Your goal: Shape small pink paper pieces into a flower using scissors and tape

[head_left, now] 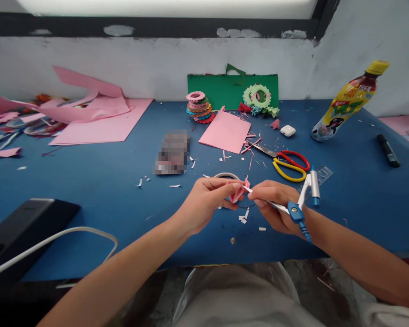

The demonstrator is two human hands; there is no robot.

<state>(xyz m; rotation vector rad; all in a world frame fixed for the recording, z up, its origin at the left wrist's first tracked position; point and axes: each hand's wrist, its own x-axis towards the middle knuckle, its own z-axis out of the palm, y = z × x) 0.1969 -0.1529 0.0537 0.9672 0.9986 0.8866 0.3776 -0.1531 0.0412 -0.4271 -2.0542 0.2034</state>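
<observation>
Pink folded paper [237, 193] sits pinched between the left hand's [207, 200] thumb and fingertips, held just above the near middle of the blue table [98, 181]. The right hand [276, 206] is closed around a blue-and-white compass [298, 204], its thin leg poking at the paper's edge. Risky spot: that point is right beside the left fingertips, so a slip could jab skin or tear the small fold. A tape roll [226, 175] lies just beyond the hands, paper scraps [243, 218] scattered beneath them. Red-and-yellow scissors [288, 162] rest near the right wrist, a pink sheet [225, 131] farther back, a bottle [349, 102] far right, well apart.
</observation>
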